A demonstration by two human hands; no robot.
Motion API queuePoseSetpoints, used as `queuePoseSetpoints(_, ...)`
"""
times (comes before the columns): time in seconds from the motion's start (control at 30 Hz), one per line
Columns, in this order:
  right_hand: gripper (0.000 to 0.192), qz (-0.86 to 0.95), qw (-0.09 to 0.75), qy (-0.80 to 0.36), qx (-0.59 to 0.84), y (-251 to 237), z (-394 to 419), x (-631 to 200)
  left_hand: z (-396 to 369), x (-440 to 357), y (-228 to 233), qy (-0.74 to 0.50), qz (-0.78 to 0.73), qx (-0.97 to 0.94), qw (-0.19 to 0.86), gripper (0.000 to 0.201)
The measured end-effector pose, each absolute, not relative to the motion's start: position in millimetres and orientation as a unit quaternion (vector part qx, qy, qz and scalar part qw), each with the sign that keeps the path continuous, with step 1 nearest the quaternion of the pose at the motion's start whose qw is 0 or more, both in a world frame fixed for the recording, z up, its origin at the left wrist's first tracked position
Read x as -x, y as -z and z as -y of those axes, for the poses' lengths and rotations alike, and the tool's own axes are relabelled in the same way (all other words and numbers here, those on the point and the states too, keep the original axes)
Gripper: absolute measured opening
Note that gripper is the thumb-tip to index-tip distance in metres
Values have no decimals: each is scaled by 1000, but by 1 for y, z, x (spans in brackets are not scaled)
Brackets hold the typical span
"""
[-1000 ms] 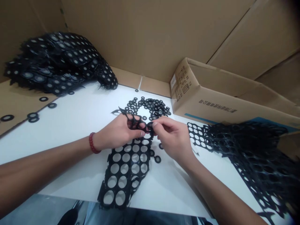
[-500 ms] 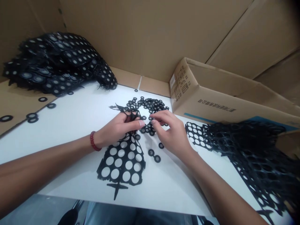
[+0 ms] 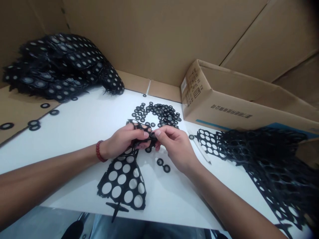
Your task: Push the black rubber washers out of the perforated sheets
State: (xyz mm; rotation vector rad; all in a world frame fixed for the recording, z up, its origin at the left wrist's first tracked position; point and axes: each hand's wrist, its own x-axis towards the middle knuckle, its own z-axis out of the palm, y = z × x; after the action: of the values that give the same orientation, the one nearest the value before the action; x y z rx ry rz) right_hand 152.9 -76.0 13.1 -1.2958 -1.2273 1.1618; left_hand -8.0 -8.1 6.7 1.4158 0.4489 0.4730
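My left hand (image 3: 129, 137) is closed around the bunched upper part of a black perforated rubber sheet (image 3: 125, 179). The sheet's lower part, with open round holes, hangs toward the front edge of the table and ends in a cross-shaped tab. My right hand (image 3: 175, 142) pinches the bunched end of the sheet beside my left thumb; whether a ring sits between those fingertips is hidden. Just beyond the hands lies a heap of small black rubber rings (image 3: 163, 113). Two more rings (image 3: 163, 165) lie close together below my right hand.
At the back left is a large pile of black sheets (image 3: 64, 66) with rings still in them. Several loose rings lie near it. A long cardboard box (image 3: 239, 109) stands at the right. Emptied perforated sheets (image 3: 269, 156) are piled before it, beside a white pen-like stick (image 3: 203, 151).
My right hand has moved from the ring heap to the sheet and closed on its edge. The sheet's lower end has swung left and toward me. The white stick has come into view.
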Motion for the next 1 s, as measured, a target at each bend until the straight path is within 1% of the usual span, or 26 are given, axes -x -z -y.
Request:
queuePoseSetpoints(0.07,20,456,511,-506,525,-11,73,-154,8,8,-7,-214,-200,-643,708,25)
queuePoseSetpoints(0.13,22,391,556,-505,531,-7,67,-161,8,8,-7,-225,-209,-636,709,23)
queuePoseSetpoints(0.2,22,344,595,-455,566,-2,59,-173,9,8,-9,-255,-225,-618,709,19)
queuePoseSetpoints(0.23,22,344,598,-414,594,0,56,-179,9,8,-10,-278,-237,-607,706,17)
queuePoseSetpoints(0.3,20,414,551,-305,657,3,51,-190,9,8,-11,-317,-260,-597,689,16)
queuePoseSetpoints(0.37,15,528,463,-174,691,3,52,-194,7,8,-12,-335,-276,-610,663,18)
queuePoseSetpoints(0.43,16,611,406,-80,675,1,58,-189,5,9,-12,-332,-282,-636,637,21)
queuePoseSetpoints(0.47,17,636,402,-66,655,-1,61,-185,4,9,-12,-326,-283,-651,624,22)
queuePoseSetpoints(0.57,19,688,424,-122,576,-6,71,-168,3,9,-12,-305,-277,-688,598,22)
queuePoseSetpoints(0.63,18,699,430,-162,549,-7,75,-160,4,9,-12,-288,-264,-704,594,23)
queuePoseSetpoints(0.7,16,680,440,-204,550,-6,77,-155,5,8,-12,-276,-249,-697,613,24)
queuePoseSetpoints(0.8,19,643,454,-257,561,-1,81,-150,7,8,-11,-271,-239,-660,658,25)
queuePoseSetpoints(0.83,19,645,455,-245,562,0,82,-148,7,8,-11,-270,-240,-646,673,24)
queuePoseSetpoints(0.93,20,681,455,-135,558,5,83,-146,10,7,-10,-263,-236,-614,706,22)
queuePoseSetpoints(1.0,22,670,455,-91,579,7,78,-150,12,7,-10,-258,-223,-604,720,21)
